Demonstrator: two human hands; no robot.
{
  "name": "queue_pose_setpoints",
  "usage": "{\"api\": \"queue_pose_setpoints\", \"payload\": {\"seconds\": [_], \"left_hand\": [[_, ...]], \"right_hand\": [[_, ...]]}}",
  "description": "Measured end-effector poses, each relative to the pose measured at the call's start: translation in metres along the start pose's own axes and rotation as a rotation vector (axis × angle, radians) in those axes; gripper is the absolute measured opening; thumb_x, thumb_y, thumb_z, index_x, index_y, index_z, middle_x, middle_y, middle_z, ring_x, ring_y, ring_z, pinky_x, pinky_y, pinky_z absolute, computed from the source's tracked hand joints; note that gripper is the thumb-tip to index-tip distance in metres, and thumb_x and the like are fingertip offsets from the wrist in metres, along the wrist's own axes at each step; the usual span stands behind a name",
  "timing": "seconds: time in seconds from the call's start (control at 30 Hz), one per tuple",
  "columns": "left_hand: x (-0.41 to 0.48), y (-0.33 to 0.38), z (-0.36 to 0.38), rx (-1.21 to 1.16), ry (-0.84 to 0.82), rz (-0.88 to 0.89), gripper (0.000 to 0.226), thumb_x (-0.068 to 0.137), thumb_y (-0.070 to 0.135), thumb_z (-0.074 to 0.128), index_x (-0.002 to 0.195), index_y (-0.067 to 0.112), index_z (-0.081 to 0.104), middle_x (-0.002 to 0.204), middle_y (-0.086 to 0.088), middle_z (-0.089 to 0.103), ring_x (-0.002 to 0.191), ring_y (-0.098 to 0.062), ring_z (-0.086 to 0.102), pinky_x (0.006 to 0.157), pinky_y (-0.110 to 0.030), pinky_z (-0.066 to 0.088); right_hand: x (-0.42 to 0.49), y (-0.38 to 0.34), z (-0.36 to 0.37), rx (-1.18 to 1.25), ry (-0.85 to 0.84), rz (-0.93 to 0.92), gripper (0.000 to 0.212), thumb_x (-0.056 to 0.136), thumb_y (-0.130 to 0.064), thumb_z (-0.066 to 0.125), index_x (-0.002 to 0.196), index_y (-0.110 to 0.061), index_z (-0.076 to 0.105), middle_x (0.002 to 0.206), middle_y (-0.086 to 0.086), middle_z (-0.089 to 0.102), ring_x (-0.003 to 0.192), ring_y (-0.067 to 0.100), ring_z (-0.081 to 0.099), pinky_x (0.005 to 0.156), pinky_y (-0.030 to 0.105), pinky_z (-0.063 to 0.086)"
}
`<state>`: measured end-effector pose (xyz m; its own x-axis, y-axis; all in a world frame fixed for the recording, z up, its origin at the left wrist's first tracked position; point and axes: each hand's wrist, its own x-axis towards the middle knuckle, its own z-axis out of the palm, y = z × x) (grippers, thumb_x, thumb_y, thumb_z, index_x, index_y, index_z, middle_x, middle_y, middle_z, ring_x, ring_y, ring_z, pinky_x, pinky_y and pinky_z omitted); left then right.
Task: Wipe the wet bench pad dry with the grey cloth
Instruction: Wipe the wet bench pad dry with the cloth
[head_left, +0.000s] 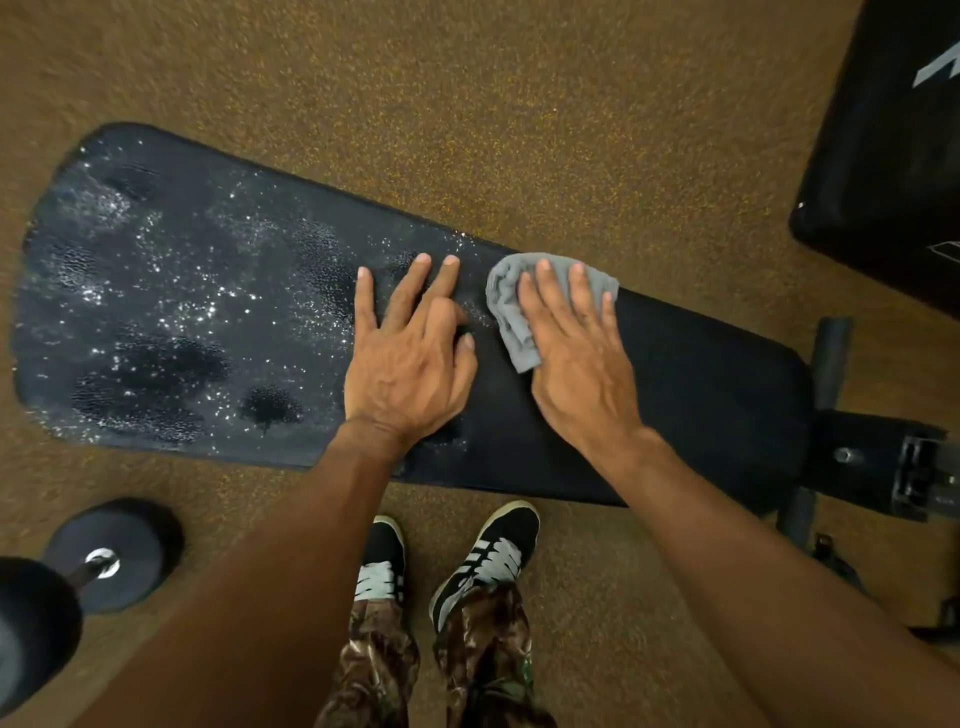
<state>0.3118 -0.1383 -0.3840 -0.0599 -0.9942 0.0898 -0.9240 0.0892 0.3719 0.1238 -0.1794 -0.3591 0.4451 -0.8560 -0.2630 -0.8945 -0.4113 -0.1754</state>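
Both hands lay flat mid-frame: right hand (576, 353) pressed grey cloth (506, 306) onto bench pad (701, 384); left hand (410, 358) spread, droplets (171, 291) leftward.

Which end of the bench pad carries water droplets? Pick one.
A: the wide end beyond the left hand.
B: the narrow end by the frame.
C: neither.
A: droplets glisten on the wide end of the bench pad, beyond the left hand; the narrow end looks matte.

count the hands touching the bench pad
2. The left hand lies flat on the bench pad by the wet part. The right hand presses the grey cloth onto it just beside. No others seem hidden.
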Motion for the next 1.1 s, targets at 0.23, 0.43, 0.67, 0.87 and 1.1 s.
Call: {"api": "queue_pose_setpoints", "payload": {"seconds": [0.23, 0.43, 0.67, 0.87, 1.1], "left_hand": [[0.000, -0.001, 0.000, -0.032, 0.022, -0.001, 0.031, 0.093, 0.030, 0.047, 0.117, 0.013, 0.058, 0.154, -0.007, 0.050, 0.149, -0.030, 0.038, 0.119, -0.069, 0.017], [0.000, 0.000, 0.000, -0.019, -0.007, -0.005, 0.036, 0.096, 0.034, 0.043, 0.121, 0.014, 0.058, 0.155, -0.006, 0.049, 0.150, -0.028, 0.035, 0.120, -0.068, 0.017], [-0.001, 0.000, -0.002, -0.046, 0.014, -0.009, 0.048, 0.099, 0.047, 0.037, 0.120, 0.011, 0.060, 0.154, -0.007, 0.050, 0.149, -0.028, 0.037, 0.119, -0.069, 0.018], [0.000, -0.003, -0.001, -0.053, 0.015, 0.009, 0.088, 0.089, 0.086, 0.021, 0.118, 0.011, 0.056, 0.155, -0.007, 0.049, 0.150, -0.027, 0.035, 0.118, -0.070, 0.017], [0.001, -0.001, -0.003, -0.038, -0.006, 0.005, 0.094, 0.085, 0.089, 0.022, 0.115, 0.009, 0.059, 0.153, -0.008, 0.051, 0.151, -0.026, 0.035, 0.119, -0.070, 0.016]], "right_hand": [[0.012, -0.009, -0.003, 0.012, -0.039, -0.086, 0.069, 0.088, -0.019, 0.025, 0.156, -0.012, 0.024, 0.165, 0.006, 0.018, 0.153, 0.034, 0.008, 0.121, 0.059, 0.012], [0.030, -0.019, -0.012, 0.085, -0.015, 0.014, 0.068, 0.093, -0.015, 0.040, 0.157, -0.010, 0.018, 0.166, 0.010, 0.013, 0.152, 0.037, 0.004, 0.122, 0.058, 0.007], [0.009, 0.009, -0.017, 0.044, -0.071, -0.089, 0.070, 0.088, -0.017, 0.025, 0.157, -0.016, 0.022, 0.166, 0.003, 0.014, 0.153, 0.032, 0.004, 0.123, 0.053, 0.007], [0.048, -0.022, -0.021, 0.157, -0.056, -0.066, 0.078, 0.089, 0.001, 0.047, 0.159, -0.017, 0.015, 0.166, 0.003, 0.014, 0.153, 0.033, 0.002, 0.122, 0.058, 0.003], [0.071, -0.020, -0.033, 0.256, -0.092, -0.021, 0.075, 0.090, 0.005, 0.044, 0.157, -0.021, 0.022, 0.163, 0.002, 0.025, 0.152, 0.029, 0.013, 0.123, 0.053, 0.009]]}}
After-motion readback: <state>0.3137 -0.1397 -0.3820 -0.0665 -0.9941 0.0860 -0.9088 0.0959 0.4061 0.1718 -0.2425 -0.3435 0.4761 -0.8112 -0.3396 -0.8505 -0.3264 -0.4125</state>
